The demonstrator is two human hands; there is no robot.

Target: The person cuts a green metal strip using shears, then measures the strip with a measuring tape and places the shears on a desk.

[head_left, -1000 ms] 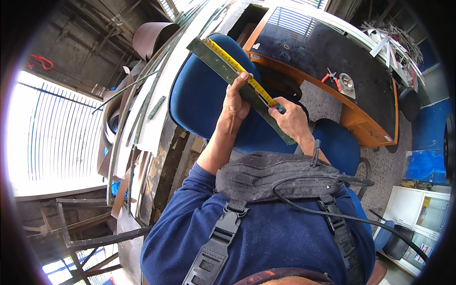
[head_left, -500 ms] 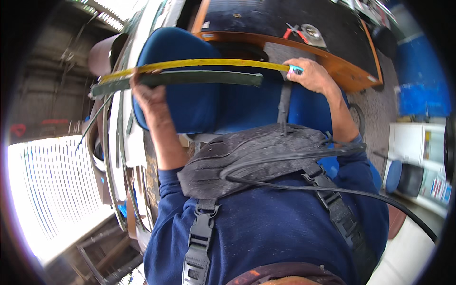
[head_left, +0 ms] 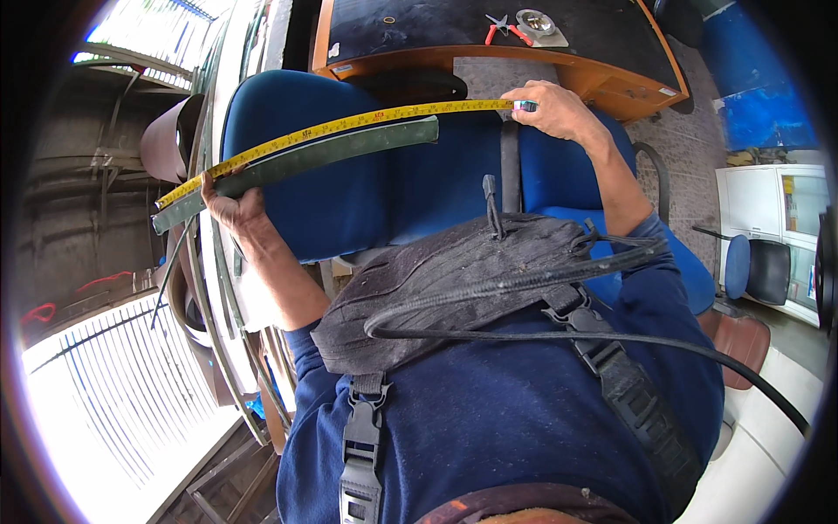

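A yellow tape measure [head_left: 349, 124] is drawn out in a long blade between my two hands. Its small teal-and-white case sits in my right hand [head_left: 559, 109], whose fingers are closed round it. On the left, my left hand [head_left: 236, 205] grips a flat dark green strip [head_left: 340, 157] near one end, with the tape's end pinched along its far edge. The strip runs beside the tape and stops short of the right hand. Both are held up over blue padded seats [head_left: 297, 105].
Beyond the seats stands a black-topped wooden desk [head_left: 419, 35] with red-handled pliers [head_left: 506, 33] and a round metal dish [head_left: 535, 22]. Long strips [head_left: 214, 306] hang at the left beside a rolled brown sheet [head_left: 166, 144]. A black bag [head_left: 454, 279] with a cable is on my chest.
My left hand has moved left and down with the strip and tape end, so both slant more. The view has shifted, and the tape's markings now face up more plainly.
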